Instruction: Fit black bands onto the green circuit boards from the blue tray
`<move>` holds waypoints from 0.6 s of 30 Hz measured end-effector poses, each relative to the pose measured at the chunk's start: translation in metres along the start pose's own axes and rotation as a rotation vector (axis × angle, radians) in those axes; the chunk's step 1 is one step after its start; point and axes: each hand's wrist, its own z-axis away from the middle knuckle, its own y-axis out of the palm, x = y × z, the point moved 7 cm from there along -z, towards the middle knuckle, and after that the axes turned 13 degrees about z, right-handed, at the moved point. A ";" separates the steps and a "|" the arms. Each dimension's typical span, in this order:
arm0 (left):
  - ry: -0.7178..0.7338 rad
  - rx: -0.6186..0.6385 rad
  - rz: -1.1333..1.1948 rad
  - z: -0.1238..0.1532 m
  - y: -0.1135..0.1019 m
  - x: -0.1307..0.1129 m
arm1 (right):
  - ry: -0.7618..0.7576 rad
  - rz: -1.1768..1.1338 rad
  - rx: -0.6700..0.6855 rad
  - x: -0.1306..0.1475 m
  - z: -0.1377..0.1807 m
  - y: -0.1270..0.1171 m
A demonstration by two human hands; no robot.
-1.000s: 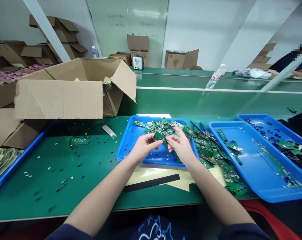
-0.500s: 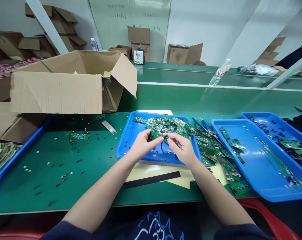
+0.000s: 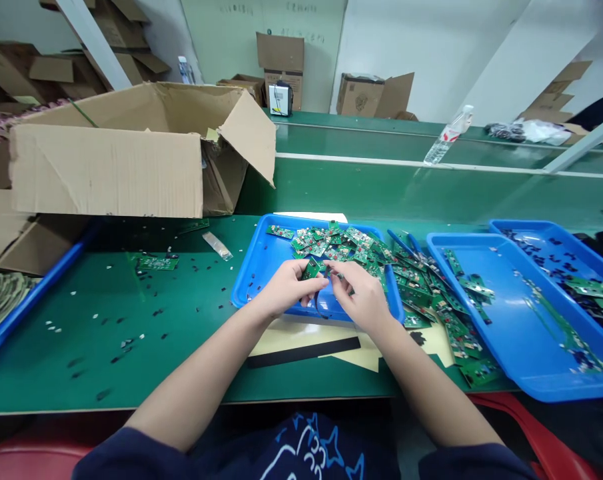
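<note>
My left hand (image 3: 288, 288) is closed on a small green circuit board (image 3: 312, 269), gripping it between thumb and fingers. At the board's right edge, my right hand (image 3: 360, 293) pinches a thin black strip (image 3: 317, 303) that hangs down between the hands. Its far end is hidden by the fingers. Both hands are over the front of a blue tray (image 3: 246, 273). A pile of green circuit boards (image 3: 346, 241) fills the back and right of that tray, just beyond my fingers.
More circuit boards (image 3: 416, 283) lie heaped right of the tray, beside another blue tray (image 3: 521, 340). A flat black strip (image 3: 304, 352) rests on yellow paper (image 3: 276, 340) in front. A large cardboard box (image 3: 111, 173) stands at back left. Small black bits dot the green table (image 3: 181, 347).
My right hand's fingers have drawn in closer to the left hand at the board's edge. The black strip now hangs slightly further left. The camera view has shifted slightly.
</note>
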 end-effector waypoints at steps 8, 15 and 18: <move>-0.089 0.058 0.157 0.004 0.001 -0.004 | 0.107 0.097 0.026 -0.018 -0.002 0.004; -0.065 0.027 0.116 0.004 0.005 -0.002 | 0.340 -0.535 0.043 -0.033 -0.001 0.008; -0.063 0.009 0.112 0.002 0.006 0.000 | 0.395 -0.725 0.028 -0.026 0.002 0.014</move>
